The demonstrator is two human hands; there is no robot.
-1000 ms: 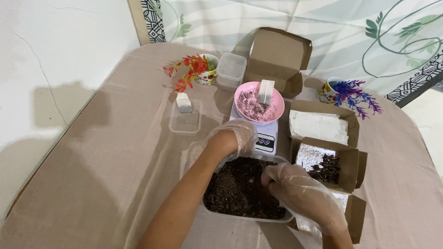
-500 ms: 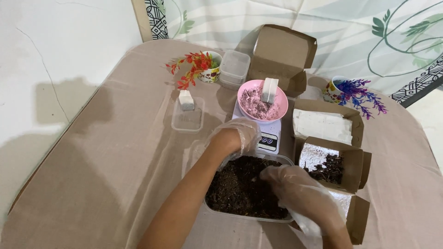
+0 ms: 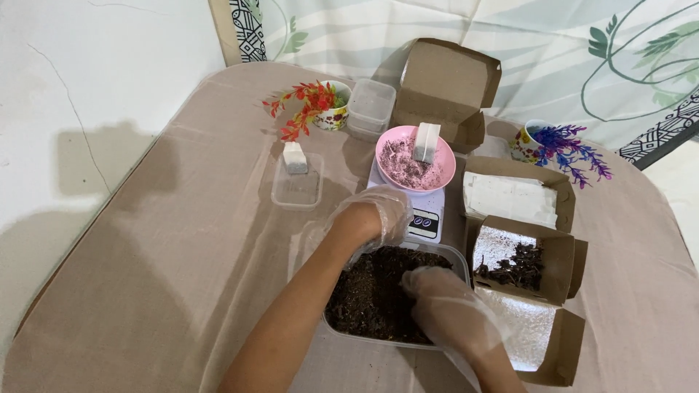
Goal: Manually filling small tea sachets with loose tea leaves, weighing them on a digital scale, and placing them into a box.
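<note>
Both hands wear thin clear gloves. My left hand (image 3: 366,218) curls over the far left rim of a clear plastic tub (image 3: 460,256) filled with dark loose crumbs (image 3: 371,295). My right hand (image 3: 445,309) lies palm down in the tub's right half, with its fingertips buried in the dark crumbs. Just beyond the tub stands a small white scale (image 3: 426,218). It carries a pink bowl (image 3: 443,171) with some crumbs and a white sachet (image 3: 427,142) inside.
Right of the tub lie a foil-lined carton with dark bits (image 3: 520,262) and a carton with white sheets (image 3: 510,198). An open brown box (image 3: 445,84), stacked clear tubs (image 3: 371,105), a clear lid with a white block (image 3: 296,178) and two flower cups (image 3: 320,109) (image 3: 553,142) stand further back.
My right hand has shifted slightly left and deeper into the dark crumbs. The left hand stays on the tub's rim.
</note>
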